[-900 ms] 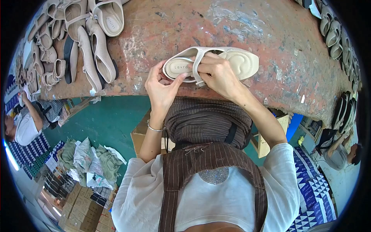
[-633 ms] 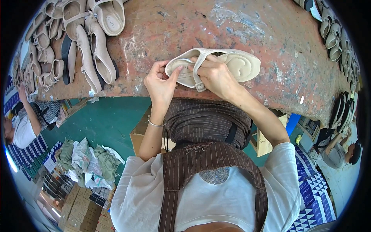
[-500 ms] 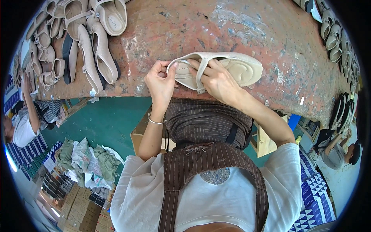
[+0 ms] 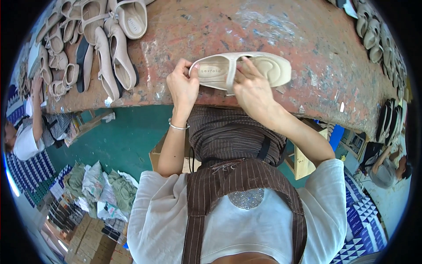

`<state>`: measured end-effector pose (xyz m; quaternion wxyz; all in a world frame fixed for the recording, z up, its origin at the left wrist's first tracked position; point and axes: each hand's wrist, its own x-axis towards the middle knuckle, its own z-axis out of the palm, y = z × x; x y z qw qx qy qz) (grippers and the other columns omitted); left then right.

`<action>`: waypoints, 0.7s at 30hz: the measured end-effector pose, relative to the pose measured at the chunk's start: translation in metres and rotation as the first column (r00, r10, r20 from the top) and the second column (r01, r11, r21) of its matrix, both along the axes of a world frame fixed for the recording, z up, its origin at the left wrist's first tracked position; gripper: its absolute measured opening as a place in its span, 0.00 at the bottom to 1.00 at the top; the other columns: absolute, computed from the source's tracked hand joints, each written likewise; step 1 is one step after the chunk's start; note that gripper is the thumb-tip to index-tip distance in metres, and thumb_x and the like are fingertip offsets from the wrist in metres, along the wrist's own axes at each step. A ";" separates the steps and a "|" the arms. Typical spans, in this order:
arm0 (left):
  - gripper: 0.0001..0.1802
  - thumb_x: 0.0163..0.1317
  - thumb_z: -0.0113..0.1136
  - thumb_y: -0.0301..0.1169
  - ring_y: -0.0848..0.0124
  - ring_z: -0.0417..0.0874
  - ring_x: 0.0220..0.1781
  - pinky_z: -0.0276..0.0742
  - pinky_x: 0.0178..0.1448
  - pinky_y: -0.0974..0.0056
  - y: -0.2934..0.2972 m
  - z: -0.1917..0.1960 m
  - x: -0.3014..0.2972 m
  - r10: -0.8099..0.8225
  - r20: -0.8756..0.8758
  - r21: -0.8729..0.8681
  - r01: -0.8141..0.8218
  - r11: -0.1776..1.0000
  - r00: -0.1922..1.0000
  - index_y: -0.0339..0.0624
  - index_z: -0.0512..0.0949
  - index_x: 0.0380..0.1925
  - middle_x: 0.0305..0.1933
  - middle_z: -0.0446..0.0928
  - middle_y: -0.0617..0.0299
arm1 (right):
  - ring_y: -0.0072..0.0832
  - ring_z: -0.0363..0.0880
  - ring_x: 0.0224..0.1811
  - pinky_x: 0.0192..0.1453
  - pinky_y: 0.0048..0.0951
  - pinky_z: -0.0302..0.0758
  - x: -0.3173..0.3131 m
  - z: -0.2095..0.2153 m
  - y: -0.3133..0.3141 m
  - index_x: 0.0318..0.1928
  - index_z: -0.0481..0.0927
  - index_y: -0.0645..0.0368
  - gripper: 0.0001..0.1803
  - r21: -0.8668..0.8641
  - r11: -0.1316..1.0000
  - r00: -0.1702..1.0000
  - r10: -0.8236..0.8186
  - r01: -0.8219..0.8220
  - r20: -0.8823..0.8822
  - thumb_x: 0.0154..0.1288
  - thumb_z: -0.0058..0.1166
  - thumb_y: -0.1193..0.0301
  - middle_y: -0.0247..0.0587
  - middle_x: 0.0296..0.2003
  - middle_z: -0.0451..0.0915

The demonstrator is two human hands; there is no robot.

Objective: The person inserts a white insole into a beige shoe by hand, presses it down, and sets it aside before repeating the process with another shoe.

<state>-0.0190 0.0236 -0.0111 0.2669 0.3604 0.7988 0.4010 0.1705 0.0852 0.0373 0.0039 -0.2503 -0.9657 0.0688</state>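
Left hand (image 4: 183, 86): clamped on beige strapped flat shoe (image 4: 216, 75), heel end | right hand (image 4: 255, 93): at strap (image 4: 231, 71), grip unclear | scuffed reddish-brown table (image 4: 189, 37) beneath

Shoe (image 4: 230, 72): the right hand (image 4: 256, 90) hides one part from us.
Upper-left shoes (image 4: 132, 24): we see some cut by edge.

Beige shoe (image 4: 221, 75); brown, pale-pinstriped apron (image 4: 246, 174); white shirt (image 4: 250, 226); rust-red worktable (image 4: 184, 42), grey-blue smears (image 4: 269, 27); green floor (image 4: 127, 132).

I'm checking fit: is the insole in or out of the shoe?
In: the insole shows inside the shoe, framed by its sides.
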 end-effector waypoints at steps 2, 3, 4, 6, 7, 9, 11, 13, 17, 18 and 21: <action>0.06 0.62 0.60 0.27 0.53 0.77 0.19 0.68 0.26 0.53 -0.004 0.003 0.003 -0.079 -0.106 0.002 0.080 0.997 0.991 0.37 0.74 0.29 0.17 0.73 0.49 | 0.39 0.82 0.54 0.78 0.44 0.58 0.004 -0.003 0.008 0.34 0.87 0.64 0.15 -0.086 0.996 0.985 -0.019 0.005 -0.172 0.43 0.54 0.78 0.52 0.42 0.84; 0.05 0.62 0.58 0.26 0.50 0.79 0.21 0.70 0.27 0.51 -0.013 0.003 0.007 -0.103 -0.104 -0.015 0.102 0.995 0.989 0.37 0.73 0.30 0.18 0.74 0.47 | 0.39 0.81 0.55 0.78 0.49 0.56 0.003 0.008 0.019 0.35 0.87 0.63 0.14 -0.280 0.951 0.991 -0.125 0.132 0.042 0.46 0.54 0.79 0.54 0.44 0.84; 0.04 0.62 0.57 0.25 0.46 0.81 0.24 0.72 0.29 0.49 -0.021 0.005 0.018 -0.135 -0.098 -0.032 0.132 0.991 0.986 0.37 0.72 0.31 0.19 0.75 0.45 | 0.41 0.81 0.55 0.77 0.52 0.55 0.011 -0.002 0.026 0.37 0.87 0.64 0.14 -0.119 0.969 0.944 -0.241 0.219 -0.225 0.47 0.56 0.77 0.55 0.44 0.83; 0.06 0.61 0.57 0.25 0.45 0.81 0.24 0.74 0.29 0.47 -0.037 0.005 0.045 -0.178 0.000 -0.028 0.177 0.984 0.984 0.36 0.71 0.32 0.20 0.75 0.44 | 0.46 0.75 0.61 0.73 0.62 0.56 0.018 -0.007 0.050 0.47 0.85 0.62 0.18 0.146 0.872 0.805 -0.352 0.468 -0.478 0.55 0.59 0.73 0.60 0.53 0.79; 0.07 0.61 0.58 0.26 0.46 0.81 0.24 0.74 0.28 0.48 -0.037 0.021 0.062 -0.252 -0.035 -0.037 0.251 0.967 0.967 0.36 0.70 0.31 0.20 0.76 0.45 | 0.48 0.72 0.64 0.73 0.59 0.58 0.016 -0.007 0.066 0.50 0.84 0.61 0.20 0.158 0.794 0.733 -0.439 0.587 -0.520 0.56 0.61 0.70 0.60 0.55 0.78; 0.12 0.61 0.63 0.32 0.48 0.80 0.21 0.74 0.27 0.48 -0.039 0.034 0.084 -0.369 -0.122 -0.115 0.356 0.927 0.921 0.38 0.71 0.28 0.18 0.76 0.47 | 0.47 0.77 0.61 0.65 0.42 0.72 0.013 -0.006 0.095 0.61 0.78 0.59 0.29 -0.273 0.755 0.563 -0.636 0.596 -0.527 0.60 0.65 0.63 0.57 0.56 0.79; 0.14 0.60 0.67 0.34 0.57 0.79 0.20 0.71 0.26 0.53 -0.044 0.041 0.101 -0.347 -0.309 -0.075 0.341 0.937 0.885 0.40 0.72 0.23 0.18 0.75 0.54 | 0.51 0.79 0.55 0.59 0.42 0.75 0.009 0.018 0.093 0.57 0.80 0.59 0.26 -0.520 0.727 0.559 -0.682 0.448 -0.472 0.57 0.66 0.64 0.57 0.56 0.77; 0.12 0.60 0.66 0.35 0.60 0.84 0.35 0.75 0.31 0.58 -0.046 0.048 0.110 -0.388 -0.462 0.067 0.468 0.881 0.797 0.42 0.74 0.25 0.29 0.81 0.55 | 0.55 0.83 0.43 0.47 0.43 0.81 0.013 0.042 0.063 0.44 0.81 0.60 0.15 -0.538 0.771 0.694 -0.593 0.342 -0.409 0.55 0.63 0.71 0.57 0.54 0.77; 0.33 0.57 0.63 0.36 0.45 0.55 0.76 0.42 0.75 0.30 -0.046 0.028 0.128 -0.600 -0.475 -0.089 0.644 0.760 0.644 0.33 0.70 0.63 0.69 0.64 0.43 | 0.57 0.74 0.61 0.73 0.58 0.59 0.036 0.027 -0.017 0.46 0.74 0.66 0.17 -0.272 0.922 0.834 -0.371 0.277 -0.409 0.53 0.51 0.83 0.65 0.54 0.76; 0.35 0.58 0.61 0.38 0.45 0.55 0.76 0.41 0.76 0.30 -0.043 0.023 0.132 -0.613 -0.447 -0.129 0.632 0.765 0.651 0.33 0.69 0.64 0.69 0.63 0.43 | 0.56 0.71 0.65 0.76 0.61 0.52 0.038 0.017 -0.027 0.49 0.72 0.69 0.19 -0.325 0.889 0.834 -0.430 0.323 -0.347 0.53 0.50 0.84 0.67 0.56 0.75; 0.35 0.62 0.56 0.38 0.47 0.54 0.77 0.43 0.76 0.31 -0.039 0.013 0.133 -0.641 -0.457 -0.213 0.623 0.752 0.617 0.33 0.65 0.67 0.71 0.62 0.44 | 0.52 0.72 0.65 0.78 0.56 0.49 0.020 -0.006 -0.014 0.54 0.71 0.71 0.21 -0.108 0.941 0.862 -0.337 0.321 -0.378 0.58 0.47 0.81 0.62 0.57 0.76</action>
